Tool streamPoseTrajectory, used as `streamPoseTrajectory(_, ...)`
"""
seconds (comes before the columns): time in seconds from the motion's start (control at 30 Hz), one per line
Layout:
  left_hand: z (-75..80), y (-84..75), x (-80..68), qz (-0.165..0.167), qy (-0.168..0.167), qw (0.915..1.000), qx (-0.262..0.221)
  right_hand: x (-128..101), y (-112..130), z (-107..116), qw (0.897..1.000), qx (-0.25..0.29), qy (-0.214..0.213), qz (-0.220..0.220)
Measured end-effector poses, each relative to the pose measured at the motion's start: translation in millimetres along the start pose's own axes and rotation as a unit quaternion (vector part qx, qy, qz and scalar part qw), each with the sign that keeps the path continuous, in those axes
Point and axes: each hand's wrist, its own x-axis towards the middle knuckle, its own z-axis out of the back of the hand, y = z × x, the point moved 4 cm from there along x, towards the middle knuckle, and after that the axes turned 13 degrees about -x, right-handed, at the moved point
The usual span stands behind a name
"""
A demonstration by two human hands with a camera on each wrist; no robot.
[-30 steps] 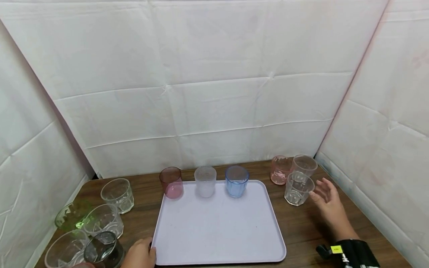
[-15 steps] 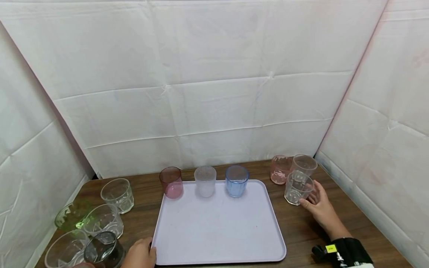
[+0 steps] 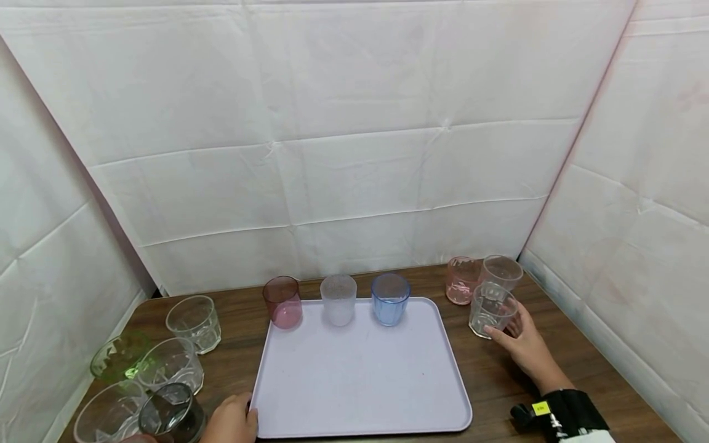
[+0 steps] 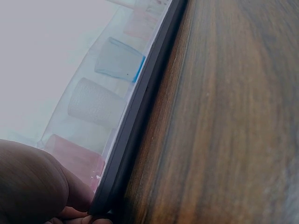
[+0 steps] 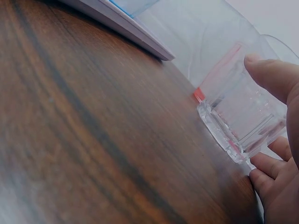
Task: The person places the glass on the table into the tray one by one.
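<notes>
My right hand [image 3: 526, 351] is at the near clear glass [image 3: 490, 317] on the right, thumb at its front and fingers curled around its far side. The right wrist view shows this glass [image 5: 243, 116] upright, its base at the wooden tabletop. At the tray's left edge, my left hand [image 3: 229, 421] grips the rim near the front corner; in the left wrist view the thumb [image 4: 28, 182] lies above the rim and fingertips show below. Along the back of the white tray [image 3: 360, 381] stand a dark pink glass [image 3: 285, 307], a frosted glass [image 3: 339, 301] and a blue glass [image 3: 390, 301].
Behind the held glass stand a pink glass [image 3: 461, 286] and another clear glass [image 3: 506, 271]. At the left are several glasses, including a green one [image 3: 119, 357], a dark grey one [image 3: 174, 415] and a clear one [image 3: 196, 326]. White sheets [image 3: 354, 154] enclose the wooden table [image 3: 238, 344].
My right hand has moved left to the near clear glass, and its thumb and fingers have closed around it. The left hand has stayed at the tray's edge.
</notes>
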Motion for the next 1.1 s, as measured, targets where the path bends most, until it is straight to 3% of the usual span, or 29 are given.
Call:
streamPoseTrajectory(0.33,-0.5,-0.7,-0.7,-0.007,-0.009,0.9999,0.000,10,3,-6,1.000,0.006,-0.020,0.021)
streamPoseTrajectory(0.67,-0.2,-0.7,-1.2,-0.007,-0.013,0.9999,0.002,15,5,-7,0.998,-0.036,-0.051,-0.031)
streamPoseTrajectory(1.1,-0.2,-1.7,-1.2,-0.003,-0.012,0.9999,0.005,13,14,-4,0.996,-0.059,-0.030,-0.053)
